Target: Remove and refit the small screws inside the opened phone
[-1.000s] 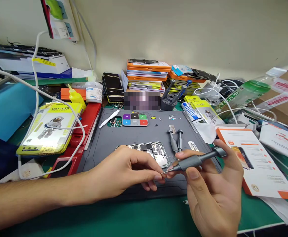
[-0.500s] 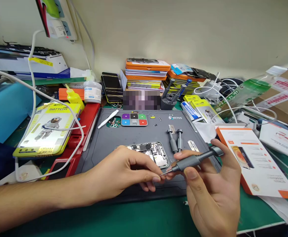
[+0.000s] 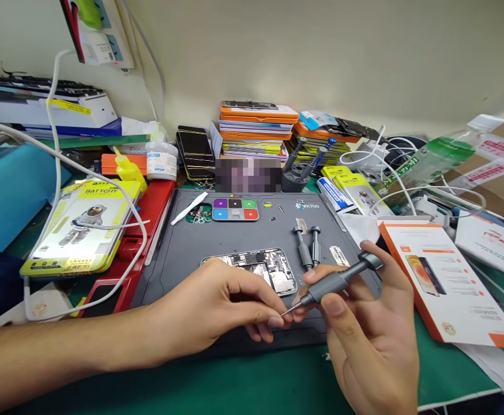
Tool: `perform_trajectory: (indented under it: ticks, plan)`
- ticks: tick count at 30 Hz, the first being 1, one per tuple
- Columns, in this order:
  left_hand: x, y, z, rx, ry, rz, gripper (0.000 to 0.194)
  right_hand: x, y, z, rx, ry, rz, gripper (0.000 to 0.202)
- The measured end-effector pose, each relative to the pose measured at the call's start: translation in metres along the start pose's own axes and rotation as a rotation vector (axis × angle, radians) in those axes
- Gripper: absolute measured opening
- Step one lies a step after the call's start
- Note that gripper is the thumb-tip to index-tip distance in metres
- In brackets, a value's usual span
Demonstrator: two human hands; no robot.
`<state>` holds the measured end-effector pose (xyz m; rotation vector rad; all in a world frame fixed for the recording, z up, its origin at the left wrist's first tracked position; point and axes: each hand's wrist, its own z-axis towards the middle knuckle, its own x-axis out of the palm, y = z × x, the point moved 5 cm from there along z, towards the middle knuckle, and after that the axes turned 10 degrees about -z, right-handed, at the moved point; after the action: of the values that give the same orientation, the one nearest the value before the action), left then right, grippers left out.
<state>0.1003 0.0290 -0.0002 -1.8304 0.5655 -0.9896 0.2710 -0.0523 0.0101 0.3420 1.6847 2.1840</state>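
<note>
My right hand [image 3: 371, 328] is closed round a grey screwdriver [image 3: 332, 283], one finger against its flared end cap. The thin shaft slants down to the left. At its tip, the thumb and index finger of my left hand [image 3: 230, 300] are pinched together; any tiny part between them is hidden. Behind my left hand lies an opened phone [image 3: 273, 268] with its inner boards exposed, partly covered by the hand. Two more grey screwdrivers [image 3: 309, 248] lie beyond my right hand, beside a razor blade [image 3: 338, 255].
The dark work mat [image 3: 217, 233] bears a colored screw tray [image 3: 234, 209] and a white pry tool [image 3: 190, 208]. A screwdriver stand [image 3: 295, 176] is at its back edge. Battery packs [image 3: 81, 227] and a looping white cable flank the left; a white-and-orange box [image 3: 446, 282] lies right.
The screwdriver's handle end has shifted slightly left and up with my right hand. Its tip stays at my left fingertips, and slightly more of the phone shows.
</note>
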Motion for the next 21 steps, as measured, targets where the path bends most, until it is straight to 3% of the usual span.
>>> perform_trajectory:
  ticks: [10, 13, 16, 21]
  plan:
    - [0.002, 0.004, -0.001, -0.053, 0.045, 0.015, 0.017, -0.004, -0.003, 0.008, 0.089, 0.031, 0.065, 0.050]
    - [0.001, 0.009, 0.000, -0.079, 0.065, 0.093, 0.020, -0.009, 0.001, 0.005, -0.020, -0.107, -0.033, 0.049]
    - [0.004, 0.019, -0.001, -0.158, 0.148, 0.101, 0.015, -0.009, 0.007, -0.002, -0.264, -0.242, -0.327, 0.061]
    - [0.007, 0.028, -0.002, -0.225, 0.241, 0.109, 0.011, 0.007, -0.007, -0.004, -0.374, -0.052, -0.564, 0.071]
